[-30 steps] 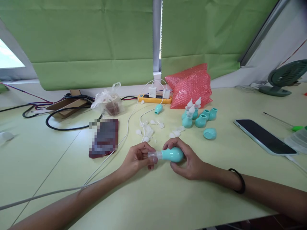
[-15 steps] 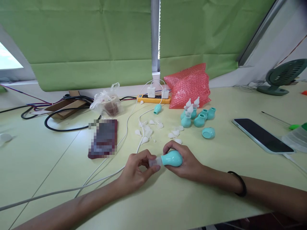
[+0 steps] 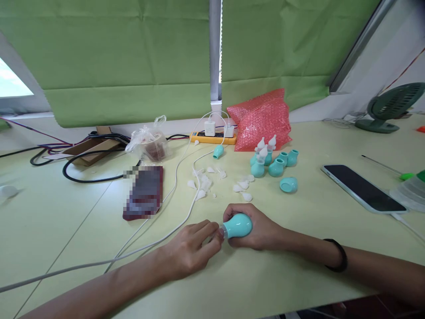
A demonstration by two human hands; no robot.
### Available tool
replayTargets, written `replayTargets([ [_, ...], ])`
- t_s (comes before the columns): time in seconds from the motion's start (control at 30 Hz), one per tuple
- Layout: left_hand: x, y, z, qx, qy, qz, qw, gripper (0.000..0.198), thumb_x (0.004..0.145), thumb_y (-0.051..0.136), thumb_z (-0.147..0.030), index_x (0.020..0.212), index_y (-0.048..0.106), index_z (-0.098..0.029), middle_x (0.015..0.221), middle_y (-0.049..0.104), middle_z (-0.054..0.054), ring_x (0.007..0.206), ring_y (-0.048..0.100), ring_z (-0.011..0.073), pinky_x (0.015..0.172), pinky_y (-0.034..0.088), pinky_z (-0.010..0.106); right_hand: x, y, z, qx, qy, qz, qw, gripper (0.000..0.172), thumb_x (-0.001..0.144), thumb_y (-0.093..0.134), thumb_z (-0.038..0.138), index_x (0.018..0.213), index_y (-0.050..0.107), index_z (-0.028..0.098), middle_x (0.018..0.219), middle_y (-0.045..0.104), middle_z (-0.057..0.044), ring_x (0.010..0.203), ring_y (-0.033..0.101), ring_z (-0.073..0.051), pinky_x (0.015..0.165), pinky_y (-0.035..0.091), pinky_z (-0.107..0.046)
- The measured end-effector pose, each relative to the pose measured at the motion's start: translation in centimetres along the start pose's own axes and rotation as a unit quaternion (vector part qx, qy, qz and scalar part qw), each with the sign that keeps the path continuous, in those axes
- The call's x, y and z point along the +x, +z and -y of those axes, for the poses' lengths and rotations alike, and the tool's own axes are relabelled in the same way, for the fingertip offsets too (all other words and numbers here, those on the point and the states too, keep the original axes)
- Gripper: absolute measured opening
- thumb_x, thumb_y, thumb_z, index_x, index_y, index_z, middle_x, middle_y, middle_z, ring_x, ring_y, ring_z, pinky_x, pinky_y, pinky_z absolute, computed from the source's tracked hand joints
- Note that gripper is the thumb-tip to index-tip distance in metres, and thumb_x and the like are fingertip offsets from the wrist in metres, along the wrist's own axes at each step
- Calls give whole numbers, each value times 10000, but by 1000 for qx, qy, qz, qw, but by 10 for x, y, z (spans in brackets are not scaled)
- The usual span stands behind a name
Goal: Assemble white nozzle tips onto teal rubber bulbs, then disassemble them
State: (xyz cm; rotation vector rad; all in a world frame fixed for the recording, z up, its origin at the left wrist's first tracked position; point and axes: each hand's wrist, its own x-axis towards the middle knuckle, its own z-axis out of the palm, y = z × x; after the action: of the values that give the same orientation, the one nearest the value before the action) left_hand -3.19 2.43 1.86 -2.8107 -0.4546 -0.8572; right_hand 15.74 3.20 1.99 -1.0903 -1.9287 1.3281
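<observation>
Held bulb (image 3: 240, 225) smooth, v. glossy; red bag (image 3: 264, 126) bumpy plas. w/ sheen.

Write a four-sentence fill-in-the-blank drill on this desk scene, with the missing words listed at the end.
1. The rounded end of a teal bulb rests in the right hand, while its narrow end faces the ____ hand.
2. Near the red bubble-wrap bag, exactly ____ upright bulbs wear white tips.
3. The phone lies with its screen facing ____.
4. A dark band circles the ____ wrist.

Missing words: left; three; up; right.
</observation>
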Motion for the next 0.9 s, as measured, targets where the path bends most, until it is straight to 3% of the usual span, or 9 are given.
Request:
replayTargets([
  [0.13,-4,2,3,10,34,16,999,155,758,429,-9,865,469,-114,712,545,78,617,480,140,496,398,249,1,-1,0,6,10,15,1000,247,512,598,61,718,523,175,636,507,48,546,456,-69,461,371,-158],
  [0.27,-6,7,8,-8,16,0,1000,215,750,463,-43,949,460,-126,796,572,85,692,509,154,566,435,266,0,-1,1,27,0,-3,1000,253,527,672,183,757,566,173,678,552,26,585,501,-91,499,415,-182],
  [0.4,-1,3,14,-16,-97,-26,995,367,718,522,-153,1070,421,-132,978,570,113,868,497,213,720,442,342,0,-2,-2,16,-45,-80,996,248,539,696,270,747,595,180,708,597,12,658,545,-123,590,449,-225],
  [0.47,2,1,19,13,-164,1,986,417,714,512,-193,1113,411,-124,1084,533,129,949,460,258,766,419,393,1,-3,-4,-14,-58,-125,990,242,533,704,287,728,607,182,720,608,6,695,551,-137,642,450,-248],
  [0.6,2,6,29,126,-247,84,957,417,758,461,-201,1165,406,-128,1186,483,130,1051,389,338,789,352,499,5,-5,-6,-22,-17,-165,986,245,554,686,343,718,618,175,703,615,-11,658,556,-146,598,456,-254],
  [0.73,-2,13,35,165,-244,79,952,243,789,444,-155,1016,520,-197,1044,596,50,994,449,305,790,322,508,5,-4,-7,-11,-11,-185,983,258,575,668,364,737,611,171,757,630,-28,688,568,-158,610,467,-258],
  [0.9,-7,17,35,84,-193,2,978,133,791,447,-110,872,534,-169,830,617,47,808,508,190,705,405,345,5,-4,-9,-39,-34,-215,975,258,591,652,373,746,601,174,770,633,-32,712,575,-173,628,473,-275],
])
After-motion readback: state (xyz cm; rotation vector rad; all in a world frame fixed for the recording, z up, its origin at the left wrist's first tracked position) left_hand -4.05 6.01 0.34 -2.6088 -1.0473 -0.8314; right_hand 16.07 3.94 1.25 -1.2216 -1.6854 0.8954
